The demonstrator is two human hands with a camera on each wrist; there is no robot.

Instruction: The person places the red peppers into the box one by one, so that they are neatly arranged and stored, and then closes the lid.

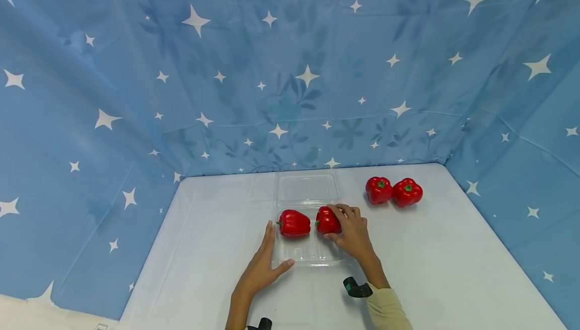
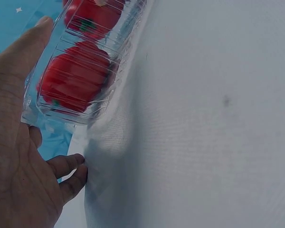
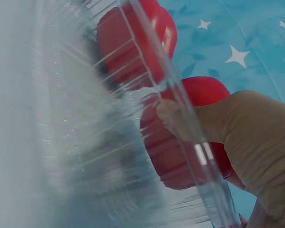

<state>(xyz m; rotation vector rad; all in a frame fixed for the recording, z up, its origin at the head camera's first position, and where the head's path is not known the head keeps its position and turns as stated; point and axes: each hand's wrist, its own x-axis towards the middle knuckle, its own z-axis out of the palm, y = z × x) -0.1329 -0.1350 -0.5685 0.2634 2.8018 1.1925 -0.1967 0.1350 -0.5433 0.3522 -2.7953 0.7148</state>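
A clear plastic clamshell box (image 1: 302, 255) lies on the table with its lid folded back. In its left half a red bell pepper (image 1: 294, 223) rests on its side, green stem to the left. My right hand (image 1: 351, 229) grips a second red bell pepper (image 1: 327, 220) in the right half, thumb on the near side and fingers over the far side. The right wrist view shows that thumb and the held pepper (image 3: 166, 152) through the box wall. My left hand (image 1: 263, 264) is spread along the box's left edge and front corner, its fingers fairly straight.
Two more red bell peppers, one (image 1: 378, 190) beside the other (image 1: 407, 192), stand at the back right of the white table (image 1: 217, 229). The transparent lid (image 1: 307, 189) lies flat behind the box. A blue star-patterned curtain (image 1: 290, 93) closes off the back and sides.
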